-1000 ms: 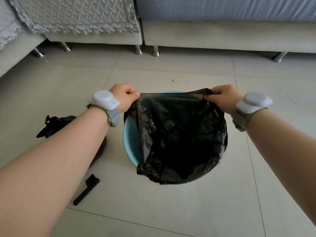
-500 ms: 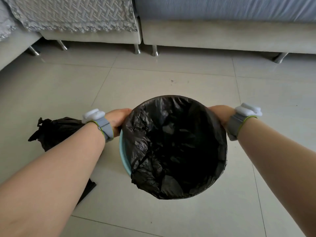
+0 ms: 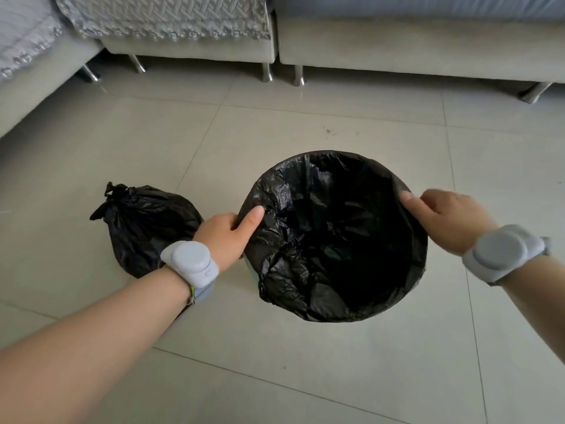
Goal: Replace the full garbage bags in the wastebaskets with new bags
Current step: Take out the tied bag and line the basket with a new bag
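a second ago we held the new bag (image 3: pixel 330 240) stretched above the wastebasket (image 3: pixel 250 268); now it is folded over the rim all round, so this bin looks nearly done. our left hand (image 3: pixel 224 232) pinches it at the rim, thumb on top; whether the blurred right hand (image 3: pixel 443 220) grips, we cannot tell. the tied full bag (image 3: pixel 143 228) lies on the floor (image 3: pixel 305 377) beside.

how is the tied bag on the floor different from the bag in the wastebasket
The tied bag is knotted shut at its top, while the lining bag gapes wide open. The tied bag lies on the floor tiles left of the wastebasket; the lining bag sits inside it, its edge folded over the rim. The tied bag bulges as if filled; the lining bag looks hollow. Both are crinkled black plastic.
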Action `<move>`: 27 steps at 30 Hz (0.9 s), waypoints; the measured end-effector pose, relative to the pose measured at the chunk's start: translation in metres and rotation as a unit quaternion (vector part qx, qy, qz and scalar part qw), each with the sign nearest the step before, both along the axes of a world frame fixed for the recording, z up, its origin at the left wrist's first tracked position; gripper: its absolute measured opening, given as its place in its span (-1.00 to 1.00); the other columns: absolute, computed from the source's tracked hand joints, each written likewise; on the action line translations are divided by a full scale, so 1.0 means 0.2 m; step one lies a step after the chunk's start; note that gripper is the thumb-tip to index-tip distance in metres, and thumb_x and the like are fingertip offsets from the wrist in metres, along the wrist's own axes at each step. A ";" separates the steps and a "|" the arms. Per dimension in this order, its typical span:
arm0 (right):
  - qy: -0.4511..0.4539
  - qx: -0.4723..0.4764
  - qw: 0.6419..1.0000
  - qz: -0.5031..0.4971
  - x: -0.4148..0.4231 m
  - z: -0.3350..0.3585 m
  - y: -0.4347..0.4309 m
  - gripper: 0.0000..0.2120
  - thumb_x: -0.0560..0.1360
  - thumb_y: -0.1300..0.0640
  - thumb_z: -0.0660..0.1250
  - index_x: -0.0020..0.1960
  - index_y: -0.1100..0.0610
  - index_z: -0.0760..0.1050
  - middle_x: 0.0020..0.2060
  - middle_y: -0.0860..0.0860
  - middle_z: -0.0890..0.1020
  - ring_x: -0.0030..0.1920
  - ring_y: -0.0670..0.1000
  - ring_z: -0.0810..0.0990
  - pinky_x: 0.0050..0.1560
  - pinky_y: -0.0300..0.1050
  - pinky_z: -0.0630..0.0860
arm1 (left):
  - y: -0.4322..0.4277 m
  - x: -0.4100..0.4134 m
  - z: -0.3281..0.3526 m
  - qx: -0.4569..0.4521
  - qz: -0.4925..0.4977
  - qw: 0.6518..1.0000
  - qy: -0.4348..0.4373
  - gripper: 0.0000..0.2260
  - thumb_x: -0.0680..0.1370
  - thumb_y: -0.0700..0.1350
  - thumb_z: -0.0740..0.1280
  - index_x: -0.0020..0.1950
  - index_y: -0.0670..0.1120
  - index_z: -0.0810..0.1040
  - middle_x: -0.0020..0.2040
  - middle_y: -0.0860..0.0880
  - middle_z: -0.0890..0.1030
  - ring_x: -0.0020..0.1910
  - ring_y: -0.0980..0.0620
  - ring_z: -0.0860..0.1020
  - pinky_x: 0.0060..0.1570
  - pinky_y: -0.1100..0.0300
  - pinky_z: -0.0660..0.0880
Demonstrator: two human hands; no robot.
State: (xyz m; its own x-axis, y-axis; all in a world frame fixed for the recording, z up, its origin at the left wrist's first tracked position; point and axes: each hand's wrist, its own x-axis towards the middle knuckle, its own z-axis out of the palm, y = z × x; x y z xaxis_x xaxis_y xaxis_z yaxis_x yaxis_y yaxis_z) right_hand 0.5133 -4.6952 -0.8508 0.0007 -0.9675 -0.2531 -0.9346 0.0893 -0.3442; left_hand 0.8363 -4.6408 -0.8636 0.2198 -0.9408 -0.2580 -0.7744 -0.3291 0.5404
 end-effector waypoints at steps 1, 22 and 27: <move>0.017 0.002 1.000 0.008 0.01 0.00 0.02 -0.39 0.47 -0.36 -0.05 -0.29 0.16 0.41 -0.36 0.06 0.53 -0.26 0.13 0.50 -0.27 -0.04 0.38 | 0.01 0.00 0.00 -0.005 0.003 1.000 0.010 -0.43 0.53 0.29 0.03 -0.37 -0.17 0.41 -0.42 -0.10 0.55 -0.28 -0.16 0.57 -0.19 0.09 0.45; -0.049 -0.210 0.973 -0.081 -0.09 -0.08 -0.05 -0.66 0.55 -0.10 0.12 0.08 0.13 0.49 0.03 0.14 0.53 0.04 0.21 0.47 0.00 0.01 0.41 | -0.04 -0.06 -0.12 -0.286 0.166 0.933 0.139 -0.72 0.61 -0.03 0.12 0.15 -0.21 0.44 0.04 -0.12 0.48 -0.03 -0.02 0.43 -0.04 0.25 0.30; -0.091 -0.248 0.885 0.384 0.10 0.05 0.16 -0.45 0.52 -0.29 0.05 0.19 0.10 0.49 0.02 0.03 0.61 0.01 0.02 0.54 0.08 -0.12 0.42 | 0.04 -0.05 -0.09 -0.373 -0.364 0.846 -0.111 -0.51 0.45 0.33 0.15 -0.03 -0.06 0.56 -0.08 0.00 0.59 0.01 0.00 0.50 0.20 0.06 0.28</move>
